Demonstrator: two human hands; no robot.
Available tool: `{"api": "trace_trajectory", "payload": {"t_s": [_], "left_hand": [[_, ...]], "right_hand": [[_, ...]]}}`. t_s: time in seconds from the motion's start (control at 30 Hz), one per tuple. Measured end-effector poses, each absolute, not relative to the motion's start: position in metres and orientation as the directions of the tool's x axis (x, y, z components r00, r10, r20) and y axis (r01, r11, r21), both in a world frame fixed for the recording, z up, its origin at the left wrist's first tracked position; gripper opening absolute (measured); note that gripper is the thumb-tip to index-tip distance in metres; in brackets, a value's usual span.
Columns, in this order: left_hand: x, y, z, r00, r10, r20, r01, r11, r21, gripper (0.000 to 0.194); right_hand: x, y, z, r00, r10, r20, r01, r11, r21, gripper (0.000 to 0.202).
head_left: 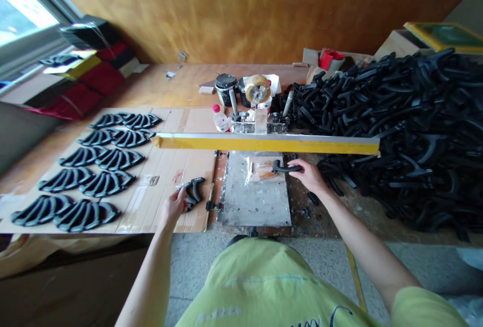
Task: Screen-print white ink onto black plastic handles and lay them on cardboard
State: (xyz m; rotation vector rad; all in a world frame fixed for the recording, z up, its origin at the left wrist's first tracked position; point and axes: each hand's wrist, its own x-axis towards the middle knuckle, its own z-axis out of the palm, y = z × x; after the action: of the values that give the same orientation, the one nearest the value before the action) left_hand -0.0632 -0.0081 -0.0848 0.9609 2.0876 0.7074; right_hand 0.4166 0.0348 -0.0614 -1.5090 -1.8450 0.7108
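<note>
Pinching one black handle (289, 168), right hand (307, 175) at the plate's (256, 201) three o'clock. My left (174, 208), at nine, grips perhaps several.

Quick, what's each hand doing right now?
Left hand: closed, holding black handles over the cardboard.
Right hand: closed, holding a single handle at the plate.
</note>
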Motion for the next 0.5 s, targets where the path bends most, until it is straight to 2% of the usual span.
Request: {"api": "trace_trajectory", "payload": {"t_s": [0.07, 0.13, 0.27, 0.37, 0.5], "left_hand": [[-0.032, 0.015, -0.054, -0.348, 0.902, -0.254, 0.394, 0.387, 0.833, 0.041], [0.0, 0.035, -0.018, -0.293, 0.949, -0.113, 0.34, 0.214, 0.916, 0.044], [0.051, 0.058, 0.044, -0.238, 0.965, 0.107, 0.095, -0.086, 0.992, 0.048], [0.073, 0.065, 0.068, -0.179, 0.968, 0.176, -0.016, -0.181, 0.983, 0.053], [0.079, 0.06, 0.07, -0.189, 0.963, 0.193, 0.01, -0.195, 0.981, 0.055]], "right_hand": [[0.387, 0.049, -0.07, -0.235, 0.949, 0.209, 0.597, 0.311, -0.739, 0.023], [0.365, 0.059, -0.08, -0.307, 0.917, 0.255, 0.625, 0.396, -0.673, 0.024], [0.344, 0.063, -0.089, -0.435, 0.854, 0.285, 0.678, 0.519, -0.52, 0.027], [0.338, 0.057, -0.089, -0.446, 0.847, 0.289, 0.732, 0.53, -0.428, 0.028], [0.343, 0.051, -0.089, -0.456, 0.845, 0.28, 0.759, 0.533, -0.373, 0.033]]}}
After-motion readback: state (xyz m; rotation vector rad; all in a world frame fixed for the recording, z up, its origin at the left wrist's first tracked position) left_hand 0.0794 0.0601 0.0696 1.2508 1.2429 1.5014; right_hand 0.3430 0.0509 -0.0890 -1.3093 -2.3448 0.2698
